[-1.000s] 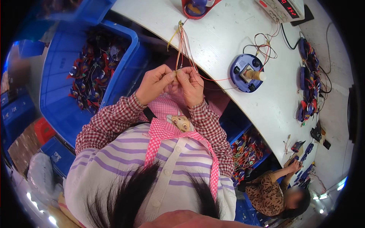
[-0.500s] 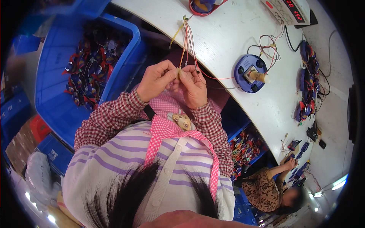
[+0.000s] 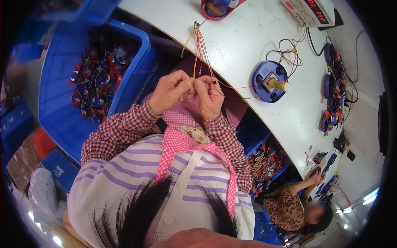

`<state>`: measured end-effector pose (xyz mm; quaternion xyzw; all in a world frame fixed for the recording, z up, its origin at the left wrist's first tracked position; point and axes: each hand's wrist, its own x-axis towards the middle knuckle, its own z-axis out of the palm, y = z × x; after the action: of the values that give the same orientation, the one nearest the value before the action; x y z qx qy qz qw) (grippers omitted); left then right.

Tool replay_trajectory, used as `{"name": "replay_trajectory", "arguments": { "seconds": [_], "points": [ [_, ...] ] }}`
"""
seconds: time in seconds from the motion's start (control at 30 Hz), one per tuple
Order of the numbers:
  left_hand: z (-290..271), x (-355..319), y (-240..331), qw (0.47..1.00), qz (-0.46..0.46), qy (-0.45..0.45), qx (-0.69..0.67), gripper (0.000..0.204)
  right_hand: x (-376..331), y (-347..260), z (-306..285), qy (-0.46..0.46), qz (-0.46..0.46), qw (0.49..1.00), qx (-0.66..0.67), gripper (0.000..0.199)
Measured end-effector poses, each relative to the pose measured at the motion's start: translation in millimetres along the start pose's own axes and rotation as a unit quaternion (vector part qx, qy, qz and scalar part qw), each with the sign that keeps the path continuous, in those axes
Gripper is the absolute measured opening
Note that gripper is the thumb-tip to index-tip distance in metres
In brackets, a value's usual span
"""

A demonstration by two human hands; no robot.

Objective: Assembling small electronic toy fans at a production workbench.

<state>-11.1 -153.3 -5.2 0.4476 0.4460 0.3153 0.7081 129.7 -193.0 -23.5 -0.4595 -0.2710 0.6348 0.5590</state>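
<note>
My left hand (image 3: 170, 91) and my right hand (image 3: 211, 98) meet in front of me, just off the table's edge. Thumbs and fingers of both pinch a small pale-yellow piece (image 3: 193, 82), apparently a connector, at the lower end of an orange wire. Its exact shape is partly covered by the fingertips. A bundle of thin red, orange and dark wires (image 3: 200, 45) runs from the hands up to the table edge. One yellow wire (image 3: 187, 43) hangs to the left. A small black plug (image 3: 214, 82) rests against my right fingers.
On the white table (image 3: 244, 41) are a red-rimmed unit (image 3: 215, 15), a round purple-blue device (image 3: 260, 89) with leads, a power supply (image 3: 308, 11) and a row of purple units (image 3: 334, 89). Blue bins (image 3: 53, 95) with wired parts flank me; a co-worker (image 3: 287, 208) sits right.
Both hands keep their pinch at almost the same place. The wires, table and devices appear shifted slightly left in the picture.
</note>
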Motion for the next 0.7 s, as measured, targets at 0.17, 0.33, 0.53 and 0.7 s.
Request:
{"name": "replay_trajectory", "arguments": {
  "seconds": [0.17,0.33,0.53,0.7],
  "points": [
    [-18.5,19.8,29.7,0.924,0.2,0.035,0.324,0.009,0.8,-5.0,-2.4,0.02,0.008,0.999,0.033,0.013],
    [-52.9,101.1,80.0,0.803,0.411,0.03,0.431,0.025,-2.9,-10.5,-6.5,0.022,0.013,0.999,0.046,0.012],
    [-62.3,141.8,96.5,0.776,0.374,-0.237,0.449,0.019,-1.2,-8.8,-9.8,0.034,0.029,0.996,0.077,0.011],
    [-56.1,151.7,98.5,0.744,0.379,-0.261,0.484,0.013,1.4,-7.2,-10.0,0.037,0.046,0.994,0.092,0.011]
  ]
}}
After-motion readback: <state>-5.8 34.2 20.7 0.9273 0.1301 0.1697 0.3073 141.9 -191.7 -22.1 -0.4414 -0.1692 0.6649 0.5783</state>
